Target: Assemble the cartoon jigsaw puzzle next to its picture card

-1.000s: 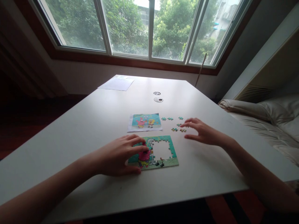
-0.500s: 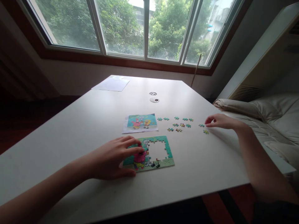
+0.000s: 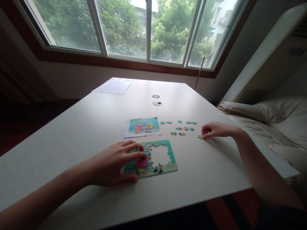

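A partly assembled cartoon jigsaw puzzle (image 3: 165, 156) lies on the white table (image 3: 96, 127), with a bare gap in its right middle. My left hand (image 3: 115, 166) rests flat on the puzzle's left part, fingers spread. My right hand (image 3: 213, 130) is out to the right, fingers curled in a pinch on a small green puzzle piece (image 3: 199, 137) at the table surface. Several loose pieces (image 3: 182, 126) lie scattered just left of that hand. A printed reference picture (image 3: 142, 126) lies behind the puzzle.
A sheet of paper (image 3: 112, 87) lies at the table's far left. Two round cable-hole covers (image 3: 156, 103) sit mid-table. A cream sofa (image 3: 275, 118) stands close along the right edge. Windows run behind the table, with a thin stick (image 3: 199, 73) leaning there.
My right hand swept from the loose pieces out to the right, then came back left and closed on a green piece. The left hand stayed on the puzzle.
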Demonstrator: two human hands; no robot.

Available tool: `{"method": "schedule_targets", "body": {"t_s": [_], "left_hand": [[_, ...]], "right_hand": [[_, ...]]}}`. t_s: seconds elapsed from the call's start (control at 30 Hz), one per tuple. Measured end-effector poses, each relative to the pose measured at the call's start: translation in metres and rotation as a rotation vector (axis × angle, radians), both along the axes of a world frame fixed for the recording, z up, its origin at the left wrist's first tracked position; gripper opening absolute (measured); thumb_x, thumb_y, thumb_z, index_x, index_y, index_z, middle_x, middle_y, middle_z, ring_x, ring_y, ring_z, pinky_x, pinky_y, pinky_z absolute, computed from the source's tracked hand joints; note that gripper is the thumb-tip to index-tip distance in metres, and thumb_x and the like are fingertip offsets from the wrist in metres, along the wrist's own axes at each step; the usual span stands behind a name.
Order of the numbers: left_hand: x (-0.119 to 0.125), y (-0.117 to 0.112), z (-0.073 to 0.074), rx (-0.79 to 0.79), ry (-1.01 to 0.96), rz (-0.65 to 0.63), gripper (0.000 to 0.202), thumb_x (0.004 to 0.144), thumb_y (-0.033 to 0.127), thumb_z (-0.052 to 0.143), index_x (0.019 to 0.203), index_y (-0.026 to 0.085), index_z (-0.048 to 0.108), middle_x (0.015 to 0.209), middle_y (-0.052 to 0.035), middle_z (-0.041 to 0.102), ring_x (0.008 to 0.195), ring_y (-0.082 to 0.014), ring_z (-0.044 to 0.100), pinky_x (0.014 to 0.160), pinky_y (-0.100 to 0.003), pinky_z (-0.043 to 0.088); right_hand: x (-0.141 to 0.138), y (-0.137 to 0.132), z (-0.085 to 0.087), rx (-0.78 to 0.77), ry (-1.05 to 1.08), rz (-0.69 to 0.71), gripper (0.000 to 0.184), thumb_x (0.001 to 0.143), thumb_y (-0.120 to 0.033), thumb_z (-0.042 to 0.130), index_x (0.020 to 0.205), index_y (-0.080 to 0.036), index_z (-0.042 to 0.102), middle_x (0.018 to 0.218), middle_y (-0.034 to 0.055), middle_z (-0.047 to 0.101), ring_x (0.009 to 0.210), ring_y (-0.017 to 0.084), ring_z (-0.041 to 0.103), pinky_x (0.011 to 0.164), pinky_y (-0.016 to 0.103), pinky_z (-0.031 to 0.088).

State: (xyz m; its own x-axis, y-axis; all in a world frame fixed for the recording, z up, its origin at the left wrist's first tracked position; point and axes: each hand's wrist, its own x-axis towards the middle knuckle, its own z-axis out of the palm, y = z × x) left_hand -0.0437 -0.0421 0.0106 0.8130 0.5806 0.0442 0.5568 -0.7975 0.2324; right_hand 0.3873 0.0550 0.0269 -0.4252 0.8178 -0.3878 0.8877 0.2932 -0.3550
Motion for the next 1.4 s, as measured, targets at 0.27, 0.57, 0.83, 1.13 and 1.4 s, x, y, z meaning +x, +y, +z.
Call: {"method": "schedule_targets", "body": {"t_s": [0.27,0.57,0.83,1.13,1.4], "left_hand": [[-0.001,-0.001,0.000,0.004,-0.024,-0.001,0.054,0.074,0.044,0.067,0.124,0.030,0.052,0.123,-0.0081,0.055,0.112,-0.0324,0.051,0.093,-0.046,0.044],[0.002,0.000,-0.001,-0.008,-0.040,0.029,0.041,0.082,0.043,0.059,0.120,0.027,0.055,0.117,-0.0088,0.058,0.107,-0.0291,0.054,0.089,-0.042,0.046],[0.011,0.008,0.000,-0.073,-0.201,0.146,0.021,0.089,0.032,0.051,0.102,0.021,0.062,0.102,-0.0077,0.063,0.092,-0.0213,0.058,0.079,-0.033,0.048],[0.037,0.020,0.007,-0.276,-0.416,0.316,0.024,0.084,0.033,0.053,0.074,0.016,0.066,0.064,-0.0006,0.063,0.058,-0.0120,0.054,0.055,-0.022,0.042],[0.049,0.020,-0.003,-0.482,-0.633,0.384,0.030,0.082,0.040,0.057,0.079,0.013,0.068,0.064,-0.0021,0.061,0.059,-0.0121,0.052,0.053,-0.023,0.043]], "right_hand": [[0.020,0.015,-0.006,0.312,-0.039,-0.157,0.037,0.068,-0.049,0.061,0.092,-0.022,0.071,0.087,0.0059,0.070,0.077,0.022,0.063,0.068,0.031,0.046],[0.020,0.017,-0.009,0.190,-0.019,-0.137,0.026,0.068,-0.042,0.062,0.078,-0.019,0.067,0.078,0.0047,0.070,0.073,0.021,0.063,0.063,0.028,0.045],[-0.054,-0.005,-0.004,0.177,0.503,-0.047,0.033,0.073,-0.044,0.065,0.092,-0.017,0.063,0.070,0.0021,0.066,0.067,0.016,0.062,0.062,0.028,0.047],[-0.154,-0.046,-0.016,-0.130,0.977,-0.105,0.023,0.069,-0.034,0.073,0.078,-0.015,0.064,0.067,0.0026,0.070,0.061,0.012,0.064,0.056,0.026,0.052],[-0.181,-0.056,-0.030,-0.206,1.140,-0.170,0.025,0.063,-0.035,0.078,0.073,-0.017,0.064,0.063,-0.0004,0.068,0.053,0.010,0.062,0.050,0.023,0.052]]}}
